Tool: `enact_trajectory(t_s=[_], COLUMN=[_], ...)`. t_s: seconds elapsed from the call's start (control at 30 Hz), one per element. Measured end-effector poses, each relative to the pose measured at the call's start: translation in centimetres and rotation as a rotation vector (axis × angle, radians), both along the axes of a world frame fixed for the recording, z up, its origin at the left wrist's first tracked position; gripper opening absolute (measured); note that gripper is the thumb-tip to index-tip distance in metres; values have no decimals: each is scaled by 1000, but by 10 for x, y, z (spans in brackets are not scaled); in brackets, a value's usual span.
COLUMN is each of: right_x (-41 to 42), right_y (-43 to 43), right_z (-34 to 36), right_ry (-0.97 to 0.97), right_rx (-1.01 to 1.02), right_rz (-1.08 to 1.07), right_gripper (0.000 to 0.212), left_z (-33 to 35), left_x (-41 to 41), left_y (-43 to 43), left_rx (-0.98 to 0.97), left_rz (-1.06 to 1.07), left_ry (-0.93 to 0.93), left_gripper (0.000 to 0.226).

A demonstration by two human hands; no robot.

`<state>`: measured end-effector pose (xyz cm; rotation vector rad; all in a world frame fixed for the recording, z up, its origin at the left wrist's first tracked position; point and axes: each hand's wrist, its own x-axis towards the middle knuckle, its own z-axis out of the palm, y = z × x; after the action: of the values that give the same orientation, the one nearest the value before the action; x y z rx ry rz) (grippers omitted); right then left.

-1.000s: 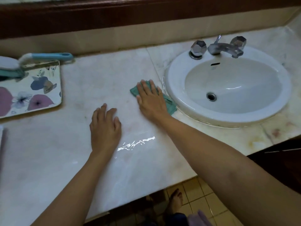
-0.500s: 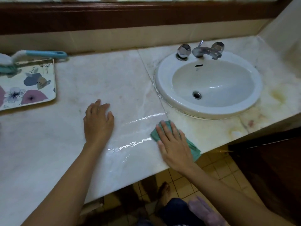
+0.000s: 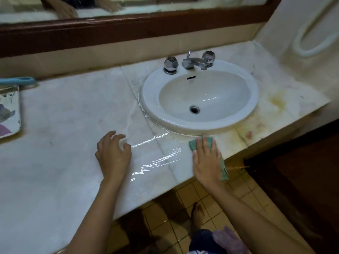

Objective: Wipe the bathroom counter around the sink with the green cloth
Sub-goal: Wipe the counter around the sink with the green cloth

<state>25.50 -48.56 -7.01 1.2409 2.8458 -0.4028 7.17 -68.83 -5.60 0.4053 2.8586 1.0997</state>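
Observation:
My right hand (image 3: 207,160) presses flat on the green cloth (image 3: 193,145), which lies on the pale marble counter (image 3: 69,125) just in front of the white oval sink (image 3: 253,99). Part of the cloth hangs over the counter's front edge under my palm. My left hand (image 3: 112,154) rests on the counter to the left of the sink, fingers slightly curled and holding nothing. Wet streaks shine on the marble between my two hands.
Chrome taps (image 3: 189,63) stand at the back of the sink. A flowered tray (image 3: 9,114) and a blue-handled brush (image 3: 20,80) sit at the far left. Yellowish stains mark the counter right of the sink (image 3: 277,103). A dark cabinet (image 3: 302,171) stands at right; my foot (image 3: 197,215) is on tiled floor.
My right hand has slid the cloth from the sink's left side down along its rim to the front edge and then rightward. My left hand has stayed roughly in place, fingers lifting slightly.

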Motion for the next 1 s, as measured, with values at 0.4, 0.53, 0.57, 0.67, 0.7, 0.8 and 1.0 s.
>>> enact_trajectory(t_s=[0.4, 0.53, 0.57, 0.67, 0.7, 0.8, 1.0], right_x=[-118, -160, -161, -131, -112, -55, 23], right_y=[-77, -52, -47, -41, -38, -14, 55], right_z=[-3, 0, 0, 1, 1, -2, -3], right_ry=[49, 11, 11, 31, 27, 7, -57], right_rx=[-32, -3, 8, 20, 11, 27, 72], right_rz=[742, 659, 626, 581, 577, 545, 412], right_gripper=[55, 55, 55, 55, 55, 56, 57], left_z=[-17, -20, -20, -18, -18, -17, 0], left_x=[44, 43, 43, 44, 45, 45, 52], left_y=[-23, -24, -24, -23, -23, -24, 22], left_rx=[-77, -87, -93, -97, -93, -104, 7], left_rz=[133, 122, 121, 120, 116, 119, -17], left_ry=[57, 75, 74, 74, 74, 44, -44], left_gripper=[48, 45, 46, 46, 44, 40, 37])
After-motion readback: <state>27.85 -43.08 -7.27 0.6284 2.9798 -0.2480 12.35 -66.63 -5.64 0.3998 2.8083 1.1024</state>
